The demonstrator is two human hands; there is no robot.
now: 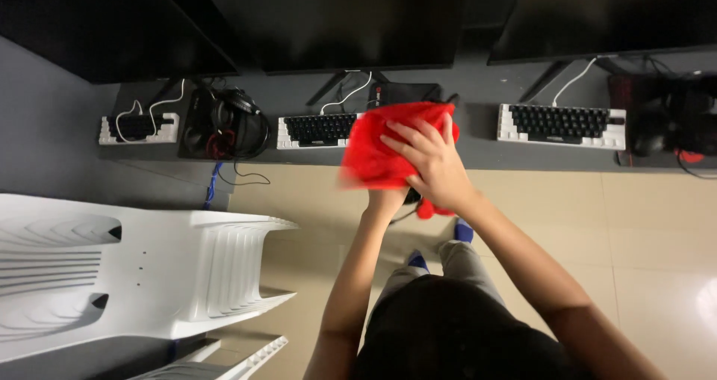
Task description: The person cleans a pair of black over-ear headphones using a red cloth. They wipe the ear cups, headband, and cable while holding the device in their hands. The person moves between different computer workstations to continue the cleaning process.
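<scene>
Red cloth (pixel 377 152) held up in front of the desk edge, between two keyboards (pixel 317 130) — right hand (pixel 433 163) spread flat over it, left hand (pixel 388 197) gripping from beneath, fingers hidden. Judged best: cloth kept taut, the grip kept even. Both forearms extended forward, wrists close together.

A person's right hand (pixel 433 167) presses a red cloth (pixel 381 144) from above, the left hand (pixel 388 199) beneath it, before a dark desk (pixel 478 152) lined with keyboards (pixel 562 124) and headphones (pixel 235 122).
</scene>
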